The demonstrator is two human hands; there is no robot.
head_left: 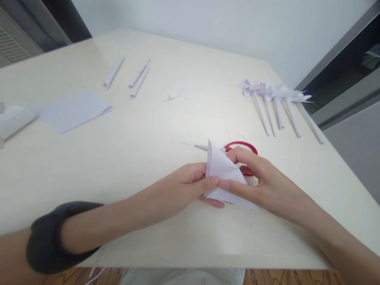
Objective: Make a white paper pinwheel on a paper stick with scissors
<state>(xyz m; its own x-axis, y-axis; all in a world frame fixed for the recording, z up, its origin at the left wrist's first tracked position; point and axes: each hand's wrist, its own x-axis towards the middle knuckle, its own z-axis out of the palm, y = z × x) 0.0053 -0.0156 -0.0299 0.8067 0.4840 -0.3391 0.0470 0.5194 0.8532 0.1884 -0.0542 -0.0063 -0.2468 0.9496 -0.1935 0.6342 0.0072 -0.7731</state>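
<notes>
Between my two hands is a white sheet of paper [227,172] folded into a triangle, held just above the table near its front edge. My left hand [197,184] pinches its left side, thumb on top and fingers underneath. From the right, my right hand [252,178] grips the same paper, its thumb pressing on the face close to my left thumb. Behind the paper lie red-handled scissors [242,144], their blade pointing left; the paper and my right hand cover part of them.
Several paper pinwheels [279,97] on rolled stems lie at the right. Rolled paper tubes [114,71] rest at the back left, near flat paper sheets [74,111] and a white bundle [14,120]. Small paper scraps [184,94] and thin strips are scattered mid-table [166,130].
</notes>
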